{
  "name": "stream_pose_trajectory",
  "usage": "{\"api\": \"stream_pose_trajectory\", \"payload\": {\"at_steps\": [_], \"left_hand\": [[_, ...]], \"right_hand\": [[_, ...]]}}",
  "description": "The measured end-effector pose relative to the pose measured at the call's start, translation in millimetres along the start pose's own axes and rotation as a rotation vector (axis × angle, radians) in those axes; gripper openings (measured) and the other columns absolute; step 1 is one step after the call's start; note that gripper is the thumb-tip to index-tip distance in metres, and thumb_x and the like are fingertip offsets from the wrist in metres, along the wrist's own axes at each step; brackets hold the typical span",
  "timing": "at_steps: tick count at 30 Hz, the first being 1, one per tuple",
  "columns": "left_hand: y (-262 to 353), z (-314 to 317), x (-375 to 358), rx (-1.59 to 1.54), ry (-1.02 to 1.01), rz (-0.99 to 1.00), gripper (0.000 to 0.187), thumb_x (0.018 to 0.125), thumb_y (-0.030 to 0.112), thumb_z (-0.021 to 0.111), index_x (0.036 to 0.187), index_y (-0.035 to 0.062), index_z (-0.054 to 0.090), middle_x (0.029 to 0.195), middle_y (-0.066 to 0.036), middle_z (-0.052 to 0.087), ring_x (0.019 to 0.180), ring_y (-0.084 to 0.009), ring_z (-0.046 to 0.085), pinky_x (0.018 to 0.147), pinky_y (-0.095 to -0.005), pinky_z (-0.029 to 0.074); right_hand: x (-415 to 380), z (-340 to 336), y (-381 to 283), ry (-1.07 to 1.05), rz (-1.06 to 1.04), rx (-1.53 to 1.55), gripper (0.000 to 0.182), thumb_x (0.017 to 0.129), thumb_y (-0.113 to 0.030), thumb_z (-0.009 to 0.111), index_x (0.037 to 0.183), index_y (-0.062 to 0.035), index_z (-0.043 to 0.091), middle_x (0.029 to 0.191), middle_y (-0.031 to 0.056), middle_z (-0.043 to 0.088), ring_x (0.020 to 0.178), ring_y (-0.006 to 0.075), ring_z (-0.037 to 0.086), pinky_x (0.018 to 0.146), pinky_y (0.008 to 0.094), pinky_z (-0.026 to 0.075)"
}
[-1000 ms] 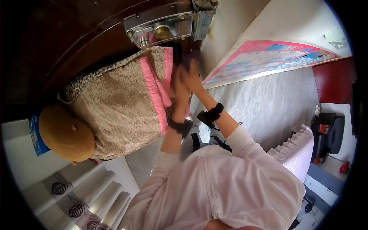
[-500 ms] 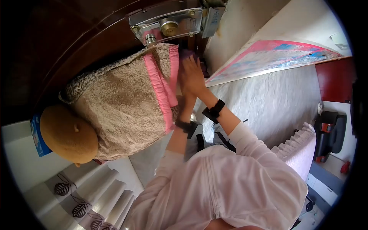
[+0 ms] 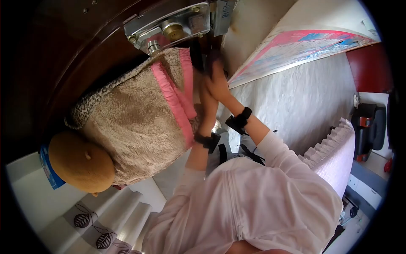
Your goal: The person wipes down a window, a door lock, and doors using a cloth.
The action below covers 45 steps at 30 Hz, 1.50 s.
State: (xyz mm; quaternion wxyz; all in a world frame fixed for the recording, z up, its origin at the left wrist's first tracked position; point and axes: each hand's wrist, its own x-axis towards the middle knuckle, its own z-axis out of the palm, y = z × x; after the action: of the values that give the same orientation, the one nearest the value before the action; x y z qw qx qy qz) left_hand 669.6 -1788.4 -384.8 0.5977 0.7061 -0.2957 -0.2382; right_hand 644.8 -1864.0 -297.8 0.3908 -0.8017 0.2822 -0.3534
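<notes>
My right hand (image 3: 218, 84) reaches up past the blanket's edge. Its fingers are blurred in shadow against a dark purple thing (image 3: 214, 60) whose kind I cannot make out. My left hand (image 3: 206, 98) lies close beside and partly behind it, with its fingers hidden. Left of both hands is a brown fleecy blanket (image 3: 127, 114) with pink trim, bunched against a dark wooden door. Black straps circle both wrists.
Above the blanket, a metal door lock (image 3: 171, 29) with a brass cylinder and knob juts out. A tan rounded object (image 3: 80, 163) sits at the blanket's lower left. A white panel (image 3: 292, 55) with a pink-edged poster stands at right, near a grey-white sheet (image 3: 296, 93).
My right hand's fingers, spread over the purple thing before, are now blurred and darker in the shade. The view has shifted a little, so the lock appears further left and higher.
</notes>
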Motion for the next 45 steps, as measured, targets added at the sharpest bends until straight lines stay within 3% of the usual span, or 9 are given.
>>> {"api": "stream_pose_trajectory", "payload": {"at_steps": [3, 7, 9, 12, 18, 29, 33, 38, 45], "left_hand": [[28, -3, 8, 0.063, 0.109, 0.142, 0.033, 0.091, 0.014, 0.049, 0.121, -0.0009, 0.045, 0.111, -0.018, 0.055, 0.100, -0.0267, 0.056, 0.082, -0.0351, 0.045], [-59, -15, 14, 0.287, -0.233, -0.042, 0.040, 0.094, 0.016, 0.046, 0.129, -0.0007, 0.037, 0.118, -0.017, 0.049, 0.107, -0.0249, 0.051, 0.087, -0.0334, 0.042], [-35, 1, -11, 0.243, -0.079, -0.016, 0.030, 0.093, 0.016, 0.047, 0.114, -0.0050, 0.049, 0.087, -0.022, 0.061, 0.082, -0.0315, 0.062, 0.068, -0.0388, 0.048], [-24, -1, -31, 0.255, -0.208, -0.155, 0.035, 0.090, 0.018, 0.051, 0.117, -0.0045, 0.047, 0.093, -0.024, 0.061, 0.088, -0.0351, 0.061, 0.073, -0.0396, 0.048], [-133, 28, -98, 0.108, -0.380, -0.250, 0.059, 0.081, 0.026, 0.065, 0.125, -0.0053, 0.041, 0.097, -0.023, 0.063, 0.091, -0.0373, 0.062, 0.080, -0.0405, 0.048], [-71, 80, -132, 0.255, -0.807, -0.546, 0.050, 0.072, 0.025, 0.070, 0.115, 0.0030, 0.057, 0.101, -0.016, 0.066, 0.092, -0.0267, 0.065, 0.079, -0.0369, 0.051], [-89, 132, -145, 0.330, -0.850, -0.448, 0.046, 0.068, 0.022, 0.073, 0.110, 0.0062, 0.060, 0.097, -0.013, 0.067, 0.090, -0.0251, 0.065, 0.078, -0.0370, 0.052], [-22, 218, -157, 0.313, -0.807, -0.303, 0.044, 0.067, 0.012, 0.074, 0.105, 0.0023, 0.056, 0.088, -0.013, 0.065, 0.085, -0.0234, 0.063, 0.075, -0.0349, 0.050], [81, 362, -168, 0.278, -0.693, 0.210, 0.032, 0.073, 0.014, 0.074, 0.094, 0.0035, 0.053, 0.082, -0.013, 0.063, 0.077, -0.0247, 0.061, 0.069, -0.0363, 0.048]], "right_hand": [[-9, 27, 39, 0.073, -0.015, 0.003, 0.069, 0.084, -0.023, 0.054, 0.140, 0.0020, 0.025, 0.142, 0.0285, 0.030, 0.133, 0.0383, 0.029, 0.108, 0.0389, 0.027], [-23, 50, 98, -0.300, 0.522, 0.128, 0.073, 0.083, -0.032, 0.058, 0.141, -0.0019, 0.025, 0.131, 0.0279, 0.044, 0.124, 0.0377, 0.043, 0.101, 0.0374, 0.035], [-24, 50, 114, -0.524, 0.670, 0.114, 0.074, 0.082, -0.036, 0.059, 0.141, -0.0042, 0.027, 0.124, 0.0271, 0.051, 0.118, 0.0380, 0.049, 0.097, 0.0371, 0.039], [-45, 42, 112, -0.378, 0.386, 0.063, 0.072, 0.081, -0.038, 0.061, 0.138, -0.0033, 0.033, 0.117, 0.0254, 0.057, 0.112, 0.0382, 0.053, 0.093, 0.0387, 0.041], [-125, -46, 107, -0.465, 0.636, 0.128, 0.062, 0.081, -0.028, 0.066, 0.131, 0.0007, 0.043, 0.116, 0.0192, 0.060, 0.106, 0.0274, 0.057, 0.090, 0.0348, 0.044], [-167, -173, 89, -0.549, 0.799, 0.346, 0.037, 0.084, -0.021, 0.064, 0.114, -0.0002, 0.059, 0.092, 0.0109, 0.067, 0.082, 0.0146, 0.061, 0.072, 0.0279, 0.050], [-189, -219, 121, -0.416, 0.404, 0.168, 0.029, 0.084, -0.024, 0.064, 0.097, 0.0016, 0.061, 0.081, 0.0124, 0.065, 0.070, 0.0184, 0.058, 0.066, 0.0322, 0.047], [-196, -353, 137, -0.489, 0.404, 0.115, 0.024, 0.082, -0.018, 0.063, 0.099, -0.0010, 0.062, 0.083, 0.0138, 0.064, 0.073, 0.0180, 0.057, 0.070, 0.0314, 0.046], [-259, -513, 149, -0.001, 0.523, 0.242, 0.022, 0.080, -0.013, 0.060, 0.098, 0.0004, 0.061, 0.079, 0.0125, 0.061, 0.070, 0.0197, 0.054, 0.067, 0.0313, 0.045]]}}
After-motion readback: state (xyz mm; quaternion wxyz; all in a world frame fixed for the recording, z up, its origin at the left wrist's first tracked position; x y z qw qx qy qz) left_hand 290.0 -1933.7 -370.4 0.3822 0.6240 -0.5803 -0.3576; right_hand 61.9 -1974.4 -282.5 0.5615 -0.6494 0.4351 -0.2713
